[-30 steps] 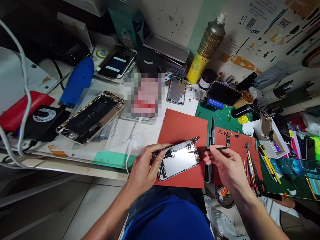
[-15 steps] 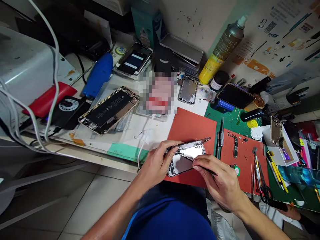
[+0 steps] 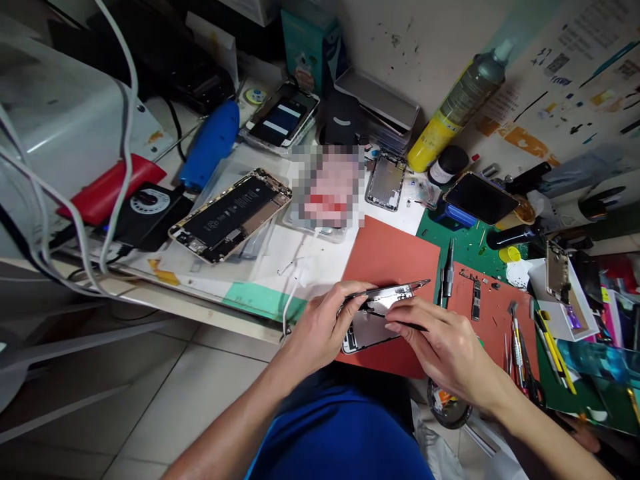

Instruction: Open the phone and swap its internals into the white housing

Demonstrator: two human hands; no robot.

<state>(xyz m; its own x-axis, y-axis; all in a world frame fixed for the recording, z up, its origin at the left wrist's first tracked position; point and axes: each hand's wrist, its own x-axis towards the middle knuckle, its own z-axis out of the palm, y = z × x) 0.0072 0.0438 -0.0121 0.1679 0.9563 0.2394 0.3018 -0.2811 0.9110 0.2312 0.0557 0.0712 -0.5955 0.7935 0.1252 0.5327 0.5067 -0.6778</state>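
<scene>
Over the red mat (image 3: pixel 385 257): phone panel (image 3: pixel 373 334), with thin plate (image 3: pixel 393 291) tilted above.
Long axis: obliquely rightward and outward from left hand (image 3: pixel 320 327).
Left hand: closed on thin plate's left end; nearer to that end.
Right hand (image 3: pixel 447 337): narrow pinch on slim dark tool (image 3: pixel 416 327), fingertips over panel's middle.

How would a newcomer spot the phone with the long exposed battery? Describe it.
Start at the white bench top, left of the red mats. Just right of the black box with a round white dial lies the open, gold-rimmed phone. Its long, printed black battery sets it apart from the phone behind, which shows two white strips.
</scene>
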